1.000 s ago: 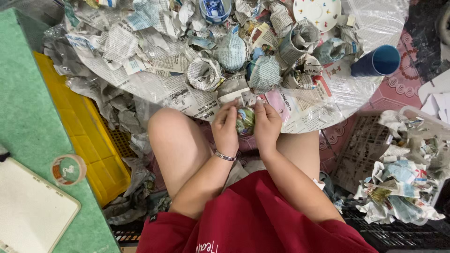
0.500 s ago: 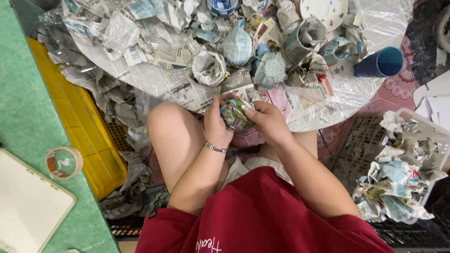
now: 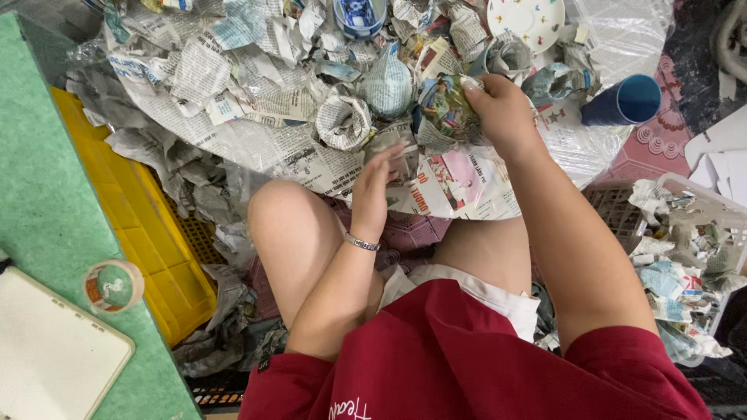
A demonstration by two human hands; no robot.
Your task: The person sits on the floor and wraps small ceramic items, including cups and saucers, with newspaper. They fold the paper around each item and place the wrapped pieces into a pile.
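Newspaper bundles crowd the upper frame.
Right hand (image 3: 504, 115) reaches up, its grip closed on a wrapped bundle (image 3: 445, 109) at upper centre; left hand (image 3: 379, 184) hovers open-fingered just below, over a loose sheet (image 3: 459, 183).

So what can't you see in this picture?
- Head view: what is inside the newspaper bundle under the right hand; paper covers it.
- What the left hand fingers touch: motion blur.
- The white plate: cut off by the top edge.
- The blue cup bottom: too dark inside.

front: wrapped bundles (image 3: 342, 120) packed tight | R: blue cup (image 3: 622, 101)
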